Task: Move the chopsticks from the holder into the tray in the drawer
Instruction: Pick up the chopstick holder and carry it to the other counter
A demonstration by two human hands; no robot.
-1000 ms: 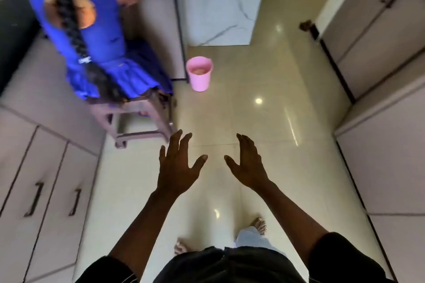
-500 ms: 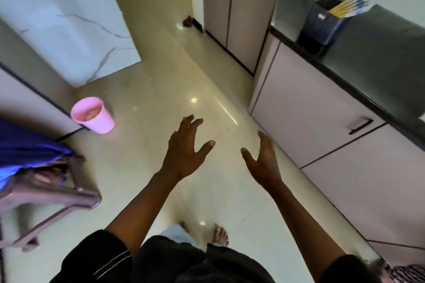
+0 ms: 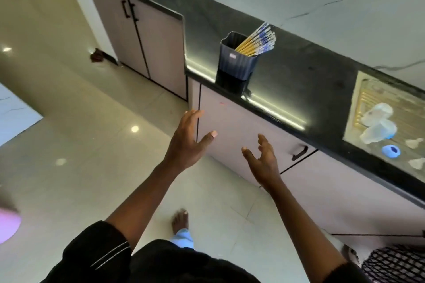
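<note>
A dark ribbed holder [image 3: 236, 63] stands near the front edge of the black countertop [image 3: 305, 71]. Several yellow chopsticks with blue-and-white tops [image 3: 257, 40] lean out of it to the right. Below the counter is a shut drawer front [image 3: 232, 126] with a black handle [image 3: 299, 153]. My left hand [image 3: 187, 142] and my right hand [image 3: 263, 162] are held out in front of that drawer, fingers spread, holding nothing. Both hands are well below the holder. The tray is not in view.
A sink [image 3: 388, 124] with clear cups and a blue ring lies at the counter's right end. Cabinet doors [image 3: 142, 39] stand at the back left. A pink bucket [image 3: 8, 227] shows at the left edge, over glossy tiled floor [image 3: 80, 145].
My view has swung right from the open floor to the counter. The holder with chopsticks and the drawer now sit in front of my empty, spread hands.
</note>
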